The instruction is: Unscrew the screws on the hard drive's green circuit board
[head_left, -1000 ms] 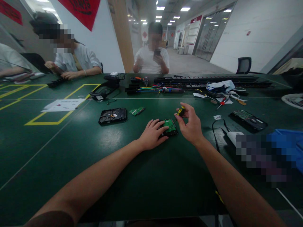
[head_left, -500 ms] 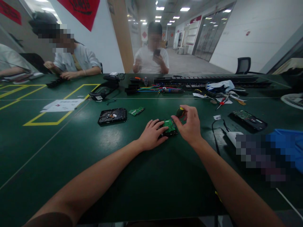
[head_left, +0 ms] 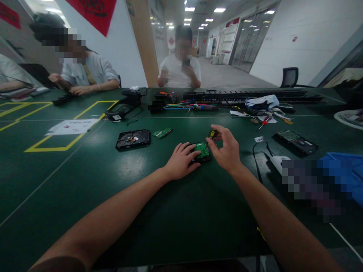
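From the head view I see my left hand point(head_left: 181, 161) lying flat, fingers spread, on the near left part of a small drive point(head_left: 202, 152) whose green board faces up; the hand presses on it rather than closing around it. The drive lies on the green tabletop point(head_left: 176, 211), about mid-width, just ahead of both wrists. My right hand point(head_left: 225, 149) is curled, its fingertips pinched on a screwdriver point(head_left: 212, 134) with a black and yellow handle, which stands over the far right corner of the drive; I cannot tell whether its tip touches the board. To the left, well apart, lies a second drive point(head_left: 133, 139), dark and opened, with a loose green board point(head_left: 162, 132) just beside it on the right. A third drive point(head_left: 295, 138) lies well off to the right, near a black cable point(head_left: 256, 149). A sheet of paper point(head_left: 71, 126) lies inside yellow tape lines on the left. Along the far edge I see cables, tools and a red-handled screwdriver point(head_left: 265, 121). Across the tabletop a person in white point(head_left: 179, 71) holds a phone, and another person point(head_left: 87, 73) sits at the far left with forearms on the edge.
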{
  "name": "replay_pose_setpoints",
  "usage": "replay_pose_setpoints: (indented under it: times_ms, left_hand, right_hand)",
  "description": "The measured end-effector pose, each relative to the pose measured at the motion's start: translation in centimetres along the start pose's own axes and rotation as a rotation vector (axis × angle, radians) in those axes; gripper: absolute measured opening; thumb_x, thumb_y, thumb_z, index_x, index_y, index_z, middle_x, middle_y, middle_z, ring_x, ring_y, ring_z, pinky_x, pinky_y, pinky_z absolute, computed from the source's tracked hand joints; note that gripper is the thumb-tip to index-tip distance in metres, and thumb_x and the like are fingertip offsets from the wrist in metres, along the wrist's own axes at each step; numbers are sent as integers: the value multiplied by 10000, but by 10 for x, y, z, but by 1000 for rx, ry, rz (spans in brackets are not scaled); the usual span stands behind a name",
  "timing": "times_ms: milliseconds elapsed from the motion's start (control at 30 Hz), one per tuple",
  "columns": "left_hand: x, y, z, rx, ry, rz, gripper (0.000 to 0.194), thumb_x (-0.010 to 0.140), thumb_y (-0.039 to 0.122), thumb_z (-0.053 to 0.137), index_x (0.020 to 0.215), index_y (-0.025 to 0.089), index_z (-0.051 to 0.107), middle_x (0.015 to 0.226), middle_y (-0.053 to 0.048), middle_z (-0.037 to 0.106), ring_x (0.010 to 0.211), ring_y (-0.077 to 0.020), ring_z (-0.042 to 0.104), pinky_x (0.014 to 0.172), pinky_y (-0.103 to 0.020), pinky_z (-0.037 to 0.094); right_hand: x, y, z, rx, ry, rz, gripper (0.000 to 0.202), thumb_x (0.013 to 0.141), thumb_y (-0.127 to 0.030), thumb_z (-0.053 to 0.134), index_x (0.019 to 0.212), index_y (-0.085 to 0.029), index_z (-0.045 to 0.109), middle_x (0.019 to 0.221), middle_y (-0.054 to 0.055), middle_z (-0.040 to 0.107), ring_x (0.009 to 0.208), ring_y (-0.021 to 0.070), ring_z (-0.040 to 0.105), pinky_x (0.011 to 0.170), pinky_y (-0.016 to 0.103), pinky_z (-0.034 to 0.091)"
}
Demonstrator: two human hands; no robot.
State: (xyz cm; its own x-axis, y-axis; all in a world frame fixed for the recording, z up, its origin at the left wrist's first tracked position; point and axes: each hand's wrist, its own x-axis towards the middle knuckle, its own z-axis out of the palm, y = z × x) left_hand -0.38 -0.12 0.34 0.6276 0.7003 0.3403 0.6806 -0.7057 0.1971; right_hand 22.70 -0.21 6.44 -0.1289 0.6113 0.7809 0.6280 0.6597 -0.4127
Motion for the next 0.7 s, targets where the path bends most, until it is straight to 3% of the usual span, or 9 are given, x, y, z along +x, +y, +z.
replay_pose_setpoints:
  times_ms: [200, 400, 567, 700]
  left_hand:
    - [0, 0, -1, -1, 4, 0, 523, 1032, 527, 605, 1487, 269, 602, 1618, -108, 504, 1563, -395, 363, 1292, -668, 267]
    - [0, -1, 0, 1, -1, -2, 531, 1028, 528, 612, 1494, 272, 595, 1619, -111, 501, 1563, -391, 362, 1292, -667, 268]
    - [1, 0, 0, -9, -3, -6, 539, 1022, 540, 618, 1492, 278, 599, 1618, -107, 502, 1567, -391, 356, 1296, -662, 263]
    - [1, 0, -1, -17, -7, -7, 540, 1020, 537, 622, 1495, 282, 597, 1621, -111, 498, 1570, -392, 351, 1295, -669, 260]
  right_hand:
    - [-3, -1, 3, 144, -24, 59, 516, 983, -204, 601, 1471, -315, 473, 1316, 81, 694, 1029, 235, 752, 957, 466, 637]
    - [-1, -1, 1, 18, -8, 14, 484, 971, -262, 667, 1433, -335, 547, 1283, 90, 646, 1074, 267, 675, 888, 472, 643]
    - [0, 1, 1, 68, -42, 15, 496, 1016, -226, 588, 1493, -333, 503, 1349, 81, 660, 1059, 244, 708, 935, 468, 634]
    - [-3, 4, 2, 39, -12, 37, 484, 1008, -302, 640, 1473, -330, 509, 1334, 88, 655, 1032, 253, 701, 888, 474, 641]
